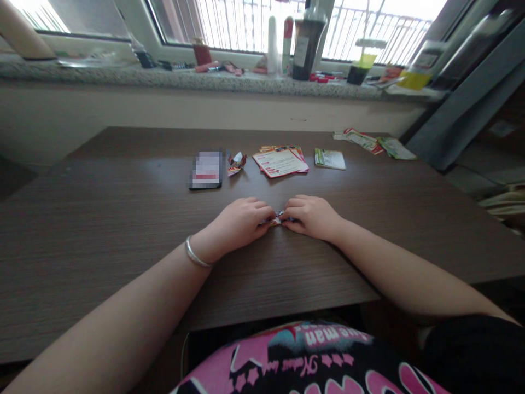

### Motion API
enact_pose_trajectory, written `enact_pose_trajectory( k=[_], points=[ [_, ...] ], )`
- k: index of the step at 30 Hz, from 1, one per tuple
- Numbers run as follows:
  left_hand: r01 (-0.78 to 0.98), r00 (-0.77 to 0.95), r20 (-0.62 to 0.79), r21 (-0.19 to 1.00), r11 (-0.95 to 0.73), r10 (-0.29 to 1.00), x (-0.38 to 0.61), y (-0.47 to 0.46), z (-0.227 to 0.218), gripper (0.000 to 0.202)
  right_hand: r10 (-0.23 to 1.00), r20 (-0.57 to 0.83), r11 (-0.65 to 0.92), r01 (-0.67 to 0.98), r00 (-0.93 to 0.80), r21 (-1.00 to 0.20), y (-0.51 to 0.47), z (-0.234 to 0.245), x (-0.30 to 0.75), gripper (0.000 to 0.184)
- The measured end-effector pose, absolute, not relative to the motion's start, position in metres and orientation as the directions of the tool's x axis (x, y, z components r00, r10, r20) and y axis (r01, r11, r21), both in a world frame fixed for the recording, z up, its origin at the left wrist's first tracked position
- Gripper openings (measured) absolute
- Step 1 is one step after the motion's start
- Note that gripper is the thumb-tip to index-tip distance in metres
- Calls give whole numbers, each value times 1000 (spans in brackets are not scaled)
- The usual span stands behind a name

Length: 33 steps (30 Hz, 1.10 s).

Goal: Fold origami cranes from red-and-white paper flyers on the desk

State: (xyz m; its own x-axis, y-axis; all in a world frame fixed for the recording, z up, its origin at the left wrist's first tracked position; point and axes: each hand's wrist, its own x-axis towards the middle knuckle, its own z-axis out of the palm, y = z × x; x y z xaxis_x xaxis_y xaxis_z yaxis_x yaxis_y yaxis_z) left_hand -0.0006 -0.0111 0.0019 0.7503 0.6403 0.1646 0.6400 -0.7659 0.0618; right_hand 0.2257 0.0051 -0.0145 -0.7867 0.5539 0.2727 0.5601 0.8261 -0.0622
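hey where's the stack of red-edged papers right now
In the head view, the stack lies on the table beyond the left hand and right hand, between the folded paper on its left and the green-and-white cards on its right.

I log, from my remote feed: one wood-grain table (102,224), dark brown, near to far. One pale wall (164,106), far, beneath the sill. One speckled stone windowsill (94,75), left to right. White-framed windows (176,19), far, admitting bright daylight. One barred railing (400,33), outside. One grey curtain (459,120), far right.
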Motion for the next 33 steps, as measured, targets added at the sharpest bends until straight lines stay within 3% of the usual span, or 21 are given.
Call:
enact_pose_trajectory(
  k=[7, 12, 23, 33],
  points=[
    [692, 692, 156, 134, -709, 705, 2, -13, 2, 15, 594, 256, 803, 584, -763, -120, 5, -13, 227, 17],
    [701, 685, 175, 108, -705, 707, 2, -13, 0, 16, 617, 251, 782, 617, -746, -89, 5, -14, 219, 20],
    [720, 639, 271, 120, -684, 720, 12, -13, -7, 11, 661, 227, 749, 646, -715, -147, 7, -17, 211, 17],
    [749, 569, 296, 198, -632, 767, 12, -9, -16, 18, 745, 202, 666, 690, -636, -282, 14, -23, 209, 16]
  ],
)
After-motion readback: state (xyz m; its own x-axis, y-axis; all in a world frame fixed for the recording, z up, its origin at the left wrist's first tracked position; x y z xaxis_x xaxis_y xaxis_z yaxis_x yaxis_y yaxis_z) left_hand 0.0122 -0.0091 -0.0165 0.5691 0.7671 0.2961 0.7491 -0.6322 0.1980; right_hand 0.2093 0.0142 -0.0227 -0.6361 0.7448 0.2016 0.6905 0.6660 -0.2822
